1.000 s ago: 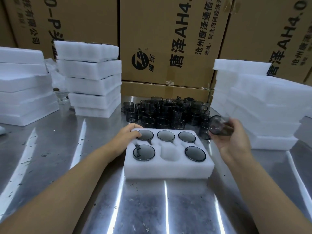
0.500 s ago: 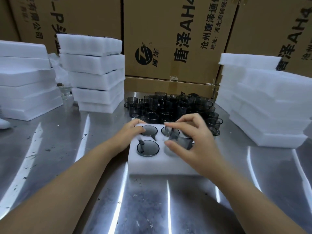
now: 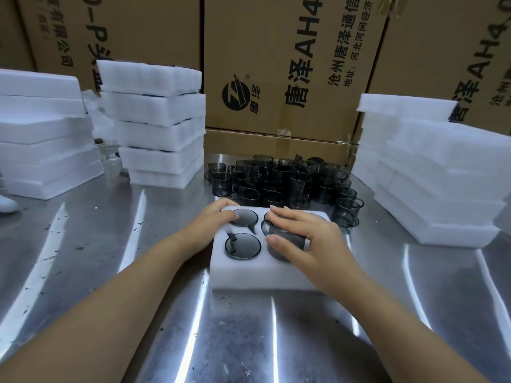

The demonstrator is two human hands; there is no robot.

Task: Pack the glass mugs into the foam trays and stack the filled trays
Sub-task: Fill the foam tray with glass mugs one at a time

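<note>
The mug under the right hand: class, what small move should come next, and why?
Probably push the mug straight down until it sits level with its neighbours. The right hand holds it standing proud of its pocket, while the left hand steadies the foam tray.

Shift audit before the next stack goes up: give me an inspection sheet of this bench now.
Surface: metal table, shiny, with dark specks.
Job's things: foam tray in front; held mug partly in its front middle pocket; two seated mugs at its left; loose mugs behind.
Clutter: clear glassware between the left stacks.
Grippers: left hand rests on the tray's far left corner; right hand grips the held mug.
Cables: nothing seen.
Surroundings: foam stacks left and right; printed cardboard boxes behind.
</note>
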